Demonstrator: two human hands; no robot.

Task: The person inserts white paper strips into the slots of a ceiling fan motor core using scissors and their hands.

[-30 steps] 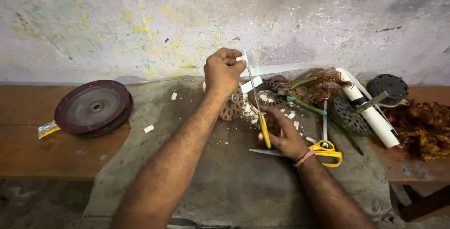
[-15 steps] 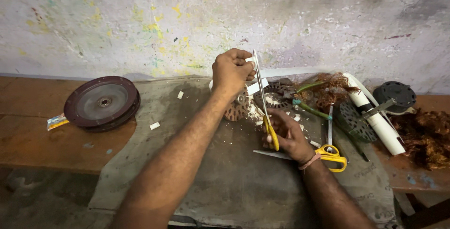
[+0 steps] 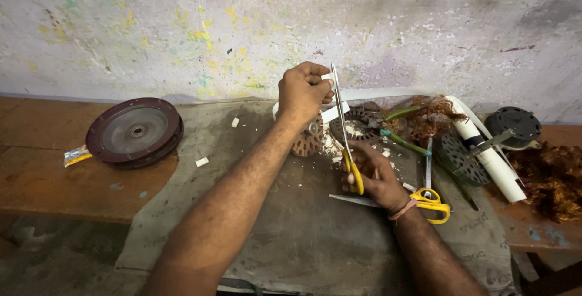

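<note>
The person's left hand (image 3: 305, 91) is pinching a white strip (image 3: 334, 113), fingers closed on it, lifted above the middle of the grey cloth (image 3: 267, 211) covering the wooden bench (image 3: 42, 181). The right hand (image 3: 373, 174) is gripping yellow-handled scissors (image 3: 344, 135), blades pointing up against the strip. A second pair of yellow scissors (image 3: 429, 196) is lying just beside that wrist. A dark round cover (image 3: 134, 132) is sitting toward the bench's left end.
</note>
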